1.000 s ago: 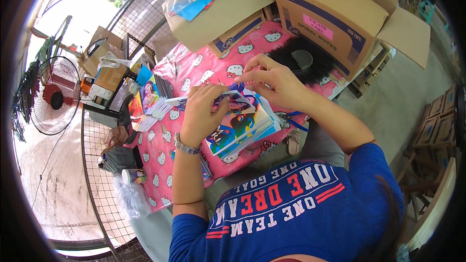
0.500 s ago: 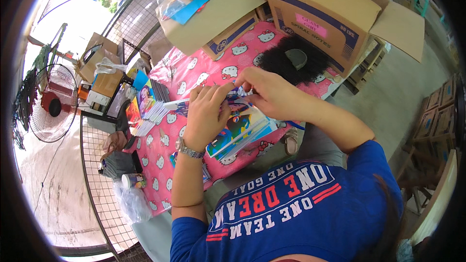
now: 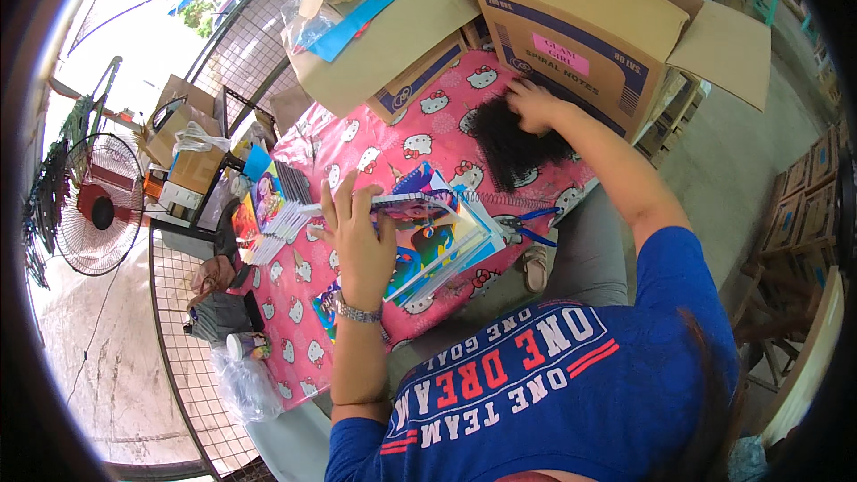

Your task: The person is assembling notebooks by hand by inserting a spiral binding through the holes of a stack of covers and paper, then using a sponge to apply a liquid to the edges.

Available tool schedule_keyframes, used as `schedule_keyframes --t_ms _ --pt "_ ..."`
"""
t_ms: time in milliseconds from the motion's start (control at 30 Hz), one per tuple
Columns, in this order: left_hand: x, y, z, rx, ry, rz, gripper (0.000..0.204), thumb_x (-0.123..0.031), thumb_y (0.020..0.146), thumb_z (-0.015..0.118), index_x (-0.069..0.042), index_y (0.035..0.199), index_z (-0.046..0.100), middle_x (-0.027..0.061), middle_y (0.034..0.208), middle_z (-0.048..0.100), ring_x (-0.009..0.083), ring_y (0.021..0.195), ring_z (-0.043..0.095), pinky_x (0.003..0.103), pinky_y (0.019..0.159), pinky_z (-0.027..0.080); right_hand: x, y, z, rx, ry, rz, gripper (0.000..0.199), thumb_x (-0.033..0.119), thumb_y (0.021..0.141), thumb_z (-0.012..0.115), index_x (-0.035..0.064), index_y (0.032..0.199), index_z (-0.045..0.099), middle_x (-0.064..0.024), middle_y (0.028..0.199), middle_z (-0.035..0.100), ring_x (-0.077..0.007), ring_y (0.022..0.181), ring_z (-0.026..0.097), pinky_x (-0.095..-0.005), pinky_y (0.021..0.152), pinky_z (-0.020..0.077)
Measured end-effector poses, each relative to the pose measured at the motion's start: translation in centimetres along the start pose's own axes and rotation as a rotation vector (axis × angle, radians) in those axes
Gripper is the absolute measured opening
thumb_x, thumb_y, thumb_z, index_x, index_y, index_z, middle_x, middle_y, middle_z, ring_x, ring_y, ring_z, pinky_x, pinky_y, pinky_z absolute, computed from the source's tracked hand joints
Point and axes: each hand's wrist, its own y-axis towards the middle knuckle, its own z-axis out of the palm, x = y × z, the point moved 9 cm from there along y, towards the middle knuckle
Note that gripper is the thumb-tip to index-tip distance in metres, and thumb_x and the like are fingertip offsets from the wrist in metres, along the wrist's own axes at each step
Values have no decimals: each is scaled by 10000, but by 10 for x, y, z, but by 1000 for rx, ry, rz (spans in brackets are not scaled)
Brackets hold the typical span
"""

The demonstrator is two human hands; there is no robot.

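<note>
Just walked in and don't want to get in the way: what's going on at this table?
The person's left hand holds a colourful notebook over a stack of bright covers and pages; a thin coil sticks out at the notebook's right end. The right hand is at a dark, bristly pile; whether it grips anything is unclear. Blue-handled pliers lie beside the stack.
</note>
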Motion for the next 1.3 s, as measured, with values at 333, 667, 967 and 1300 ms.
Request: schedule_keyframes --t_ms 333,667,967,1300 --pt "-11 0 -11 33 -365 214 308 -188 671 816 -61 894 646 87 895 583 309 950 525 439 895 392 128 -29 -111 26 564 -490 573 383 754 776 37 1185 624 -181 1330 506 -319 1255 497 -392 1042 417" --pt "-18 -4 -11 33 -389 221 342 -213 655 818 -63 916 657 75 908 587 295 966 527 425 911 376 216 -91 -132 769 1540 -615 572 501 874 669 22 1183 616 -89 1145 600 -201 1016 597 -339 907 465" --pt "-21 -3 -16 2 -410 251 344 -161 643 826 -49 913 644 107 1030 578 320 1030 516 436 919 396 222 -84 -123 725 1059 -507 490 376 896 680 29 1231 591 -39 1000 552 -133 912 544 -298 847 444" --pt "-21 1 -14 49 -422 268 403 -133 636 832 -37 956 607 119 982 571 338 1020 516 432 907 418 230 -78 -125 780 1228 -600 524 441 878 684 19 1178 609 -61 1010 538 -165 1006 524 -342 868 436"
